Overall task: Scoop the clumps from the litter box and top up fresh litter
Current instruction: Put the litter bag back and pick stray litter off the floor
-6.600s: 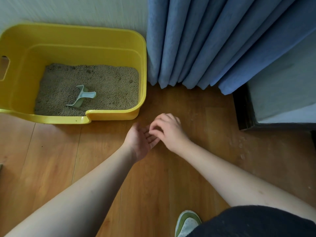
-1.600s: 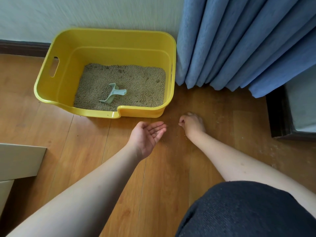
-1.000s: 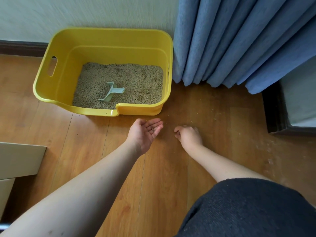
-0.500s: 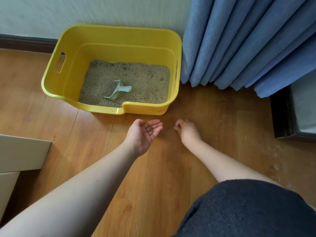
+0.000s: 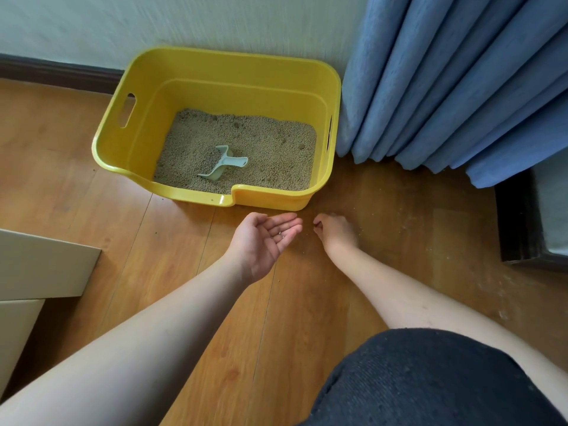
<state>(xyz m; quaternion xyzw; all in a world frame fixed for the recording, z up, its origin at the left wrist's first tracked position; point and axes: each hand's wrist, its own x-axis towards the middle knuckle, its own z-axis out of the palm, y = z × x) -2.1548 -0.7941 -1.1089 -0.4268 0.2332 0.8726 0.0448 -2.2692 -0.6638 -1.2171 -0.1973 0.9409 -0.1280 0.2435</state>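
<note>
down at the far left, a pale cabinet panel (image 5: 40, 265) juts in over the wooden floor (image 5: 70, 186), with a dark baseboard (image 5: 58, 73) running along the wall behind it. next comes the yellow litter box (image 5: 123, 155), set against the wall, a handle slot cut into its left side and a low notch in its near rim. inside, tan litter (image 5: 270, 161) covers the bottom, and a pale green scoop (image 5: 222, 164) lies on it near the front, handle pointing right.

just in front of the box, the left hand (image 5: 261, 241) is held palm up, fingers spread loosely and slightly cupped, with a few small pale grains (image 5: 280, 235) resting on the fingers. just beside it, the right hand (image 5: 336, 232) is low at the floor, knuckles up, fingertips curled and drawn together at the boards; whether they pinch a grain is too small to tell. scattered litter specks (image 5: 402, 229) dot the floor to its right. a dark-clothed knee (image 5: 430, 379) fills the lower right. blue curtains (image 5: 445, 87) hang right of the box, touching its right wall, and a dark-framed piece of furniture (image 5: 519, 222) stands at the far right edge.
</note>
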